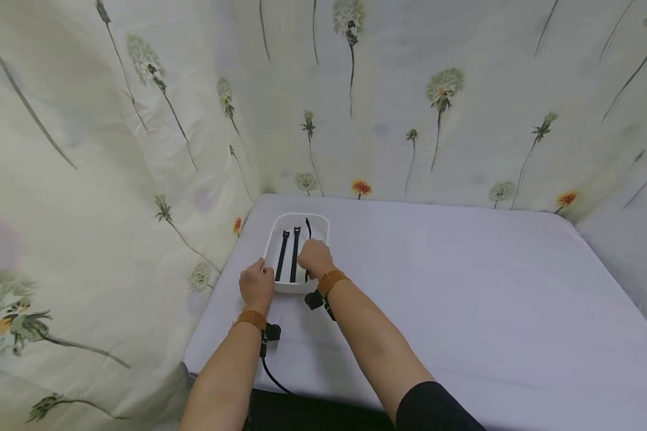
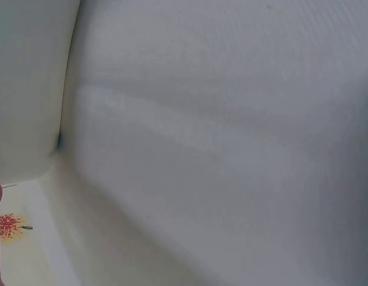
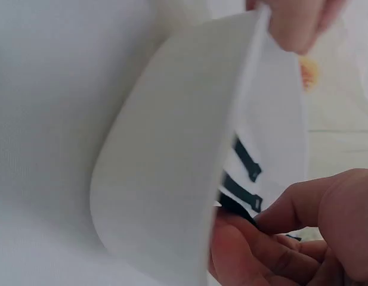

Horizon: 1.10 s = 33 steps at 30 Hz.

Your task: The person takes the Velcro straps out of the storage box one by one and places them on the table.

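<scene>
While my left hand (image 1: 256, 286) curls its fingers on the near left rim of the white tray (image 1: 272, 239), which sits at the counter's (image 1: 463, 287) far left corner, two black straps (image 1: 288, 254) lie flat inside. My right hand (image 1: 315, 257) reaches in, pinching a third strap (image 3: 234, 205), judged not yet laid beside them.

We wear a tan strap (image 1: 250, 318) on the left wrist and one (image 1: 331, 280) on the right, each carrying a small black camera unit; a black cable (image 1: 272, 374) trails from the left unit, and a black sleeve (image 1: 437, 410) covers the right upper arm.
</scene>
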Tool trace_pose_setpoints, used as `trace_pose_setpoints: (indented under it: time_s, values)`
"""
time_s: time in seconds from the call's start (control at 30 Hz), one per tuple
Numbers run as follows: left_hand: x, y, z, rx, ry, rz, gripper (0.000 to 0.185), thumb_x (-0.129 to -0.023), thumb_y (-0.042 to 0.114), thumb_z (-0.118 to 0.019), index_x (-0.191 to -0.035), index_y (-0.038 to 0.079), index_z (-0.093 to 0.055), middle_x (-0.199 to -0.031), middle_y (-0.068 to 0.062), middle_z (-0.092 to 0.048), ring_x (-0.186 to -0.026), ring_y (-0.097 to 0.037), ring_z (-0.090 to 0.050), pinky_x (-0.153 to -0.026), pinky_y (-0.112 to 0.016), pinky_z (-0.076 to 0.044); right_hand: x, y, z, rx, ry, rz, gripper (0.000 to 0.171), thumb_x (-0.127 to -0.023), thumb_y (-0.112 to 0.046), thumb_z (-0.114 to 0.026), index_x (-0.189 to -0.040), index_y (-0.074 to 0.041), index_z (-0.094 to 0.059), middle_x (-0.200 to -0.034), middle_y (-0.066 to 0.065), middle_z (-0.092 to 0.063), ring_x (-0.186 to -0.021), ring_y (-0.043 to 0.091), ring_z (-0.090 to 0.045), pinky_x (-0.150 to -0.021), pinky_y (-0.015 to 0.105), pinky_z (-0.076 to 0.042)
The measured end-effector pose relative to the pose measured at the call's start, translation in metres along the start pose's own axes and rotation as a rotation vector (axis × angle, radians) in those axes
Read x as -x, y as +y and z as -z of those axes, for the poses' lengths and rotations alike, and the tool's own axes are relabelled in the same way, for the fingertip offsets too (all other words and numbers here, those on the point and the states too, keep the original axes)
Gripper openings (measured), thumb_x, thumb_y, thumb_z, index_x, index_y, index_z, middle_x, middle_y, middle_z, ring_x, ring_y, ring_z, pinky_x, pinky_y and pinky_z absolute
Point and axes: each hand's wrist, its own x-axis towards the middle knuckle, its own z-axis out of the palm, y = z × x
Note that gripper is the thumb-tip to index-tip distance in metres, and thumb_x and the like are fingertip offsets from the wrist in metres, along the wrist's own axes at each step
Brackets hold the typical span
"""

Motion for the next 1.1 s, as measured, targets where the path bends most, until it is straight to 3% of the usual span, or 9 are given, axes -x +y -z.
trace_pose_setpoints:
  time_s: [0.1, 0.27, 0.5, 0.67, 0.9, 1.1]
  values:
    - [-0.004, -0.003, 0.004, -0.001, -0.007, 0.026, 0.031, -0.086, -0.002, -0.063, -0.116, -0.008, -0.07, -0.111, -0.025, -0.071, -0.093, -0.035, -0.074, -0.075, -0.046, -0.06, 0.005, -0.004, 0.012, -0.005, -0.028, 0.033, 0.026, -0.095, -0.008, -0.051, -0.073, -0.003, -0.063, -0.061, 0.011, -0.07, -0.057, 0.022, -0.072, -0.042, 0.024, -0.047]
    - [-0.011, -0.003, 0.008, 0.006, -0.024, 0.027, 0.032, -0.089, 0.0, -0.061, -0.118, -0.008, -0.068, -0.115, -0.026, -0.07, -0.093, -0.034, -0.074, -0.076, -0.045, -0.06, 0.012, -0.004, 0.032, -0.029, -0.001, 0.054, 0.02, -0.095, -0.008, -0.052, -0.085, 0.001, -0.067, -0.067, 0.012, -0.073, -0.063, 0.022, -0.074, -0.044, 0.022, -0.048]
    - [-0.007, -0.004, 0.008, 0.012, -0.012, 0.028, 0.034, -0.086, -0.001, -0.058, -0.118, -0.009, -0.069, -0.114, -0.026, -0.07, -0.097, -0.038, -0.073, -0.076, -0.049, -0.059, 0.016, 0.007, 0.046, -0.105, 0.041, 0.08, 0.015, -0.094, -0.008, -0.055, -0.087, 0.001, -0.065, -0.07, 0.011, -0.068, -0.052, 0.016, -0.067, -0.049, 0.024, -0.054]
    - [-0.001, -0.002, 0.006, 0.015, -0.032, 0.043, 0.034, -0.086, -0.002, -0.058, -0.118, -0.009, -0.068, -0.116, -0.026, -0.069, -0.104, -0.039, -0.071, -0.079, -0.049, -0.059, 0.024, 0.018, 0.061, -0.135, 0.05, 0.08, 0.015, -0.094, -0.006, -0.056, -0.091, 0.004, -0.066, -0.077, 0.015, -0.071, -0.064, 0.023, -0.074, -0.048, 0.022, -0.053]
    - [0.002, 0.001, 0.005, 0.029, -0.043, 0.072, 0.033, -0.089, -0.001, -0.059, -0.121, -0.009, -0.067, -0.119, -0.025, -0.068, -0.107, -0.037, -0.07, -0.082, -0.046, -0.059, 0.028, 0.044, 0.089, -0.155, 0.065, 0.061, 0.015, -0.093, -0.005, -0.057, -0.09, 0.006, -0.067, -0.073, 0.014, -0.073, -0.061, 0.019, -0.072, -0.049, 0.022, -0.052]
    - [0.007, 0.006, 0.001, 0.028, -0.046, 0.059, 0.034, -0.088, -0.001, -0.059, -0.12, -0.009, -0.067, -0.118, -0.026, -0.069, -0.109, -0.039, -0.069, -0.086, -0.048, -0.058, 0.027, 0.082, 0.099, -0.233, 0.07, -0.012, 0.016, -0.092, -0.004, -0.055, -0.088, 0.007, -0.067, -0.074, 0.015, -0.074, -0.075, 0.027, -0.076, -0.051, 0.022, -0.051]
